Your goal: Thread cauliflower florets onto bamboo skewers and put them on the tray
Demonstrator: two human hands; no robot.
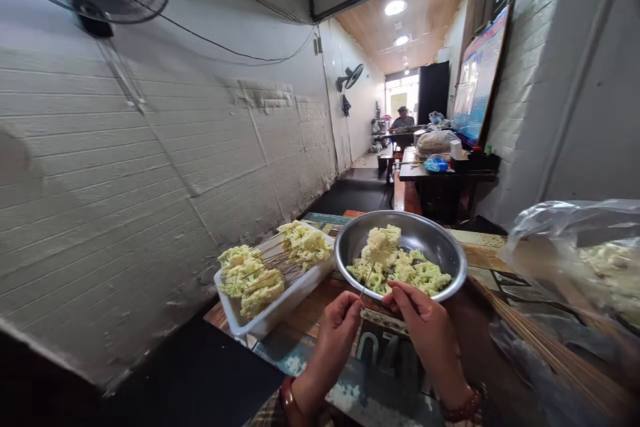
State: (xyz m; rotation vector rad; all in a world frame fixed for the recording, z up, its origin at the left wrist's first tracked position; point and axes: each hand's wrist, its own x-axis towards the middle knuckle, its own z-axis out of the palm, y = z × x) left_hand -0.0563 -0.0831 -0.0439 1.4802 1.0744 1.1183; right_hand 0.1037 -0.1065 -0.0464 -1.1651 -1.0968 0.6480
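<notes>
My left hand (336, 328) pinches the lower end of a thin wooden skewer (369, 280) that slants upward. Cauliflower florets (383, 244) are threaded on its top, above a steel bowl (461, 272). More loose cauliflower pieces (423, 275) lie inside that bowl. Just in front of its near rim is my right hand (426, 328), thumb and fingertips pressed together; whatever they pinch is hidden. To the left stands a white tray (265, 325) with several cauliflower skewers (263, 292), florets at both ends and sticks crossing the middle.
A bundle of bare skewers (535, 340) lies at right, beside a clear plastic bag (545, 240) with cauliflower in it. A brick wall (150, 227) runs along the left. Farther back are another table (447, 175) and a seated person (403, 120).
</notes>
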